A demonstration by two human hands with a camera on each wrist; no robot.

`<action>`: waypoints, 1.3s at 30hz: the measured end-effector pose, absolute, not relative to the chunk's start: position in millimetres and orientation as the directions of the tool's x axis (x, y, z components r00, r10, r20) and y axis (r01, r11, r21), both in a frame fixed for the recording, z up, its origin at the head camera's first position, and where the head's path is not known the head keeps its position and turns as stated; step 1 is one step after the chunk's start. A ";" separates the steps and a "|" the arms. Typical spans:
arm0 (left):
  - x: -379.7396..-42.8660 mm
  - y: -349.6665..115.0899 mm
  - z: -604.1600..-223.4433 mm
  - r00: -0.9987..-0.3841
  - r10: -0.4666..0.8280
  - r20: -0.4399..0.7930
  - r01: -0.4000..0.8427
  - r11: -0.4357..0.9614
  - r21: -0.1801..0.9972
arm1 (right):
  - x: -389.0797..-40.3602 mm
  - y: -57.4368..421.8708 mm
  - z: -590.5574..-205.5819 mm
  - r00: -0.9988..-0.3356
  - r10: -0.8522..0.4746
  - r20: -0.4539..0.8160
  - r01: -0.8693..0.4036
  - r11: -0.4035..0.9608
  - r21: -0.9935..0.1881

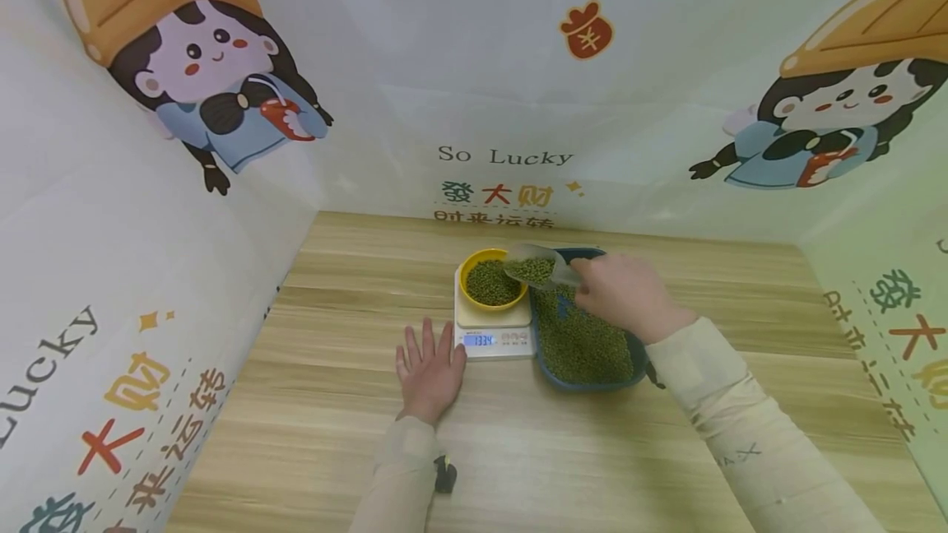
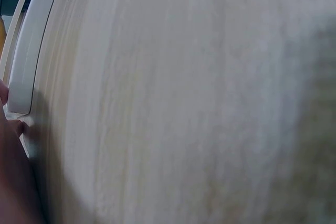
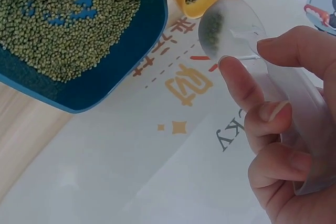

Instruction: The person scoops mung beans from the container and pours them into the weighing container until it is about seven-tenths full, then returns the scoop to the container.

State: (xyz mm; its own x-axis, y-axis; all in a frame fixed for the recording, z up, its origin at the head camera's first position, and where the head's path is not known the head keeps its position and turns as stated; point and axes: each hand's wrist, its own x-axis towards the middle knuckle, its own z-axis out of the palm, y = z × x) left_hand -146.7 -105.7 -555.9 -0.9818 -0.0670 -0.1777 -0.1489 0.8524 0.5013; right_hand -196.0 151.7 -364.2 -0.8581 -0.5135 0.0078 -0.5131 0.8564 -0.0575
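Note:
My right hand (image 1: pixel 629 294) grips the handle of a clear plastic scoop (image 3: pixel 239 24), fingers curled round it. Green mung beans (image 1: pixel 536 270) lie in the scoop, whose tip is over the right rim of a yellow bowl (image 1: pixel 463 280). The bowl holds more beans and stands on a white kitchen scale (image 1: pixel 492 320) with a lit display. Palm down on the table, my left hand (image 1: pixel 429 377) has its fingers spread, thumb at the scale's front left corner. A blue tub (image 1: pixel 585 386) of mung beans sits right of the scale, partly under my right hand.
The wood-grain table (image 1: pixel 333 336) is enclosed by white printed sheets (image 1: pixel 385 105) at the back and both sides. Blue patches of the tub's bottom show through the beans. A small dark object (image 1: pixel 655 375) is beside the tub's lower right side.

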 end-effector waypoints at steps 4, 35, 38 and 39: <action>-146.2 -105.6 -555.7 -0.981 -0.062 -0.182 -0.146 0.856 0.496 | -195.5 150.6 -362.5 -0.858 -0.514 -0.003 -0.514 0.857 -0.046; -146.3 -105.9 -554.8 -0.982 -0.071 -0.177 -0.151 0.857 0.493 | -193.1 147.9 -355.0 -0.849 -0.528 0.016 -0.528 0.849 -0.009; -146.0 -105.9 -554.4 -0.981 -0.073 -0.178 -0.153 0.858 0.490 | -193.1 146.9 -353.8 -0.850 -0.527 0.015 -0.527 0.850 -0.008; -145.9 -105.9 -554.3 -0.982 -0.073 -0.176 -0.151 0.859 0.489 | -193.1 146.7 -353.6 -0.850 -0.527 0.015 -0.527 0.850 -0.008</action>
State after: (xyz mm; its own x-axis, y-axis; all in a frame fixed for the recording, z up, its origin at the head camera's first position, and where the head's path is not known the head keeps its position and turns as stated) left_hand -145.9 -105.9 -554.3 -0.9818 -0.0726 -0.1756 -0.1510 0.8591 0.4889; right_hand -193.1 146.7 -353.6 -0.8500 -0.5265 0.0150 -0.5267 0.8500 -0.0081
